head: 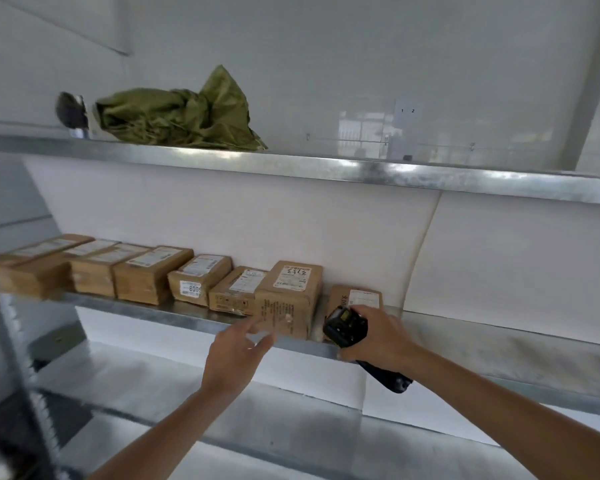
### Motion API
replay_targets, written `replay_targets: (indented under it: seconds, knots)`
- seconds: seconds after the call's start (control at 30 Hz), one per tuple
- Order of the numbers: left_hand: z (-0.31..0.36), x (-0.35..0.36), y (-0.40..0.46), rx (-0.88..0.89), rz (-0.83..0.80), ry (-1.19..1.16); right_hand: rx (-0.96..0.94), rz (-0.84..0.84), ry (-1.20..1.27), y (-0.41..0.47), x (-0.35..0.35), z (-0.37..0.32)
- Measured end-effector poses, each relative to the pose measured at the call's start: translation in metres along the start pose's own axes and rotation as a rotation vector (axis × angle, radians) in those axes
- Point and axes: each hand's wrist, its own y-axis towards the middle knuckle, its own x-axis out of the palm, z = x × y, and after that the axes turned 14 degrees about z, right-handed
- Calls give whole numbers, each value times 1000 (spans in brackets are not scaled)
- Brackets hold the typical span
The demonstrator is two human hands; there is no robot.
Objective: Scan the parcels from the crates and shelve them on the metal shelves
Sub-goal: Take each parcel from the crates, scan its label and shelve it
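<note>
step: shelving, judging by the layout. Parcels already line the middle shelf point(194, 315); no crates in frame.
next move: probably squaring up or reading the tall parcel point(289, 299), then a scan. Needs the scanner's window aimed at a label; the row's right-hand side has room for more.
top shelf point(326, 167): holds a crumpled olive-green bag point(177, 114) and a dark object point(70, 110) at its left, too blurred to identify.
middle shelf contents: a row of brown cardboard parcels with white labels, packed side by side from the left edge; a small parcel point(355, 299) sits last on the right, just beside the tall one, partly hidden by the scanner.
lower shelf point(174, 386): bare metal where visible.
left hand point(234, 353): fingers extended and relaxed, empty, at the tall parcel's lower front corner; blur hides whether it touches.
right hand point(381, 337): wrapped around a black handheld scanner point(345, 326), head pointing towards the small parcel.
</note>
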Motion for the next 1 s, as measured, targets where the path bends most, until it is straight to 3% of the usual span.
replay_targets:
  seconds: [0.57, 0.77, 1.0]
  knots:
    - [-258, -502, -120, -370, 398, 554, -417, -540, 233, -154, 288, -456]
    - [-349, -598, -157, -517, 511, 617, -532, -667, 238, -187, 394, -562]
    - [-493, -644, -150, -705, 546, 658, -562, -806, 167, -186, 566, -641]
